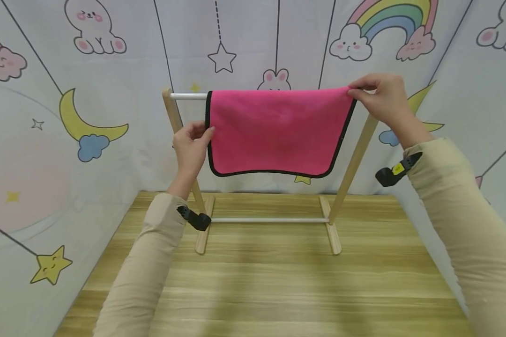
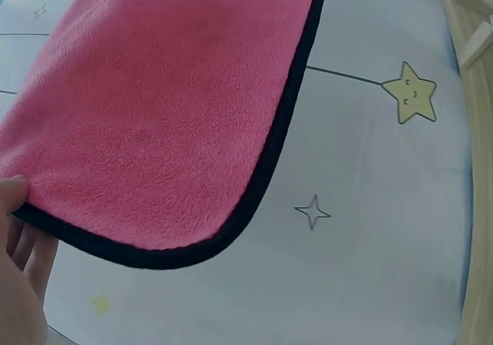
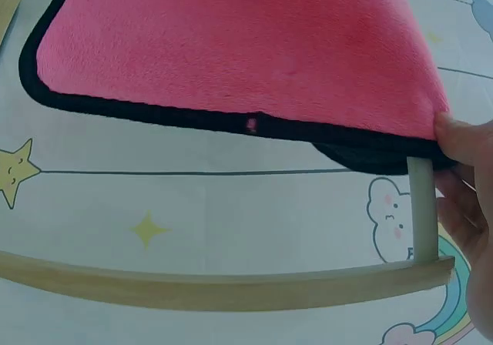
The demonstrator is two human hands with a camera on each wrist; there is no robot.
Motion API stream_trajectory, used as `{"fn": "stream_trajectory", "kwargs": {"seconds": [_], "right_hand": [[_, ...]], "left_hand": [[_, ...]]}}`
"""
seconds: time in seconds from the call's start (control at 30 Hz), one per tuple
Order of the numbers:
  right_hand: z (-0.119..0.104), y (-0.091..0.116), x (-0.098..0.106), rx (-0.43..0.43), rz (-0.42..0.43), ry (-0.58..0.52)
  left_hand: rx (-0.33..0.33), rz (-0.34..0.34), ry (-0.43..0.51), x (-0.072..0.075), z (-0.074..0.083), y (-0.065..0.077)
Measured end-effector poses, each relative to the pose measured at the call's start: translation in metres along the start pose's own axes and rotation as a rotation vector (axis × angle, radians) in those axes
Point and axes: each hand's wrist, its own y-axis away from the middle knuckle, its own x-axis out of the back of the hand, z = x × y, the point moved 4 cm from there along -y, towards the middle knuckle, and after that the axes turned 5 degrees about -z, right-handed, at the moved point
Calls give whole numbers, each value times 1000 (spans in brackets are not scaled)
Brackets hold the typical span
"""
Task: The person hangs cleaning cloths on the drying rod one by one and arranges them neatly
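Observation:
A pink towel with black edging hangs folded over the top rod of a wooden rack. My left hand pinches the towel's left edge between thumb and fingers, partway down the front flap; the left wrist view shows the thumb on the pink face. At the upper right, my right hand pinches the towel's top edge beside the end of the rod. From the right wrist view, a bit of the back flap's black edging shows behind the front. The front flap's rounded lower corners hang free.
The rack's slanted wooden legs stand on flat feet on a wood-grain tabletop. A lower rod joins them. Behind is a white cloth backdrop printed with moons, stars and a rainbow.

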Motion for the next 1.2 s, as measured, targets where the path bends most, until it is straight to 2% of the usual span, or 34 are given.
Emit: {"fn": "stream_trajectory", "kwargs": {"seconds": [0.1,0.2,0.27,0.33,0.43,0.5,0.57,0.67,0.73,0.83,1.0,1.1,1.2], "right_hand": [[1,-4,0,-61,2,-24],[0,-5,-4,-96,-70,-64],[-2,-2,-8,-84,-108,-88],[-4,2,-9,-38,-101,-71],[-7,13,-6,39,7,-48],[-7,22,-4,90,117,-36],[-4,33,-5,119,221,-83],[7,50,-15,127,311,-165],[16,60,-27,83,306,-242],[27,72,-46,-13,245,-342],[31,83,-74,-140,155,-534],[27,84,-85,-181,157,-672],[18,87,-89,-207,198,-769]], "left_hand": [[-13,51,33,2,12,-9],[16,71,81,0,20,-18],[44,79,99,-2,23,-21],[72,87,112,-3,24,-22],[78,95,101,-4,26,-20],[76,95,102,-4,27,-18],[72,99,104,-4,26,-17],[69,99,104,-3,25,-18],[64,102,108,-3,24,-19],[59,101,120,-3,25,-19],[54,107,141,-4,26,-19],[67,101,138,-4,25,-18],[86,87,114,-5,24,-16]]}}
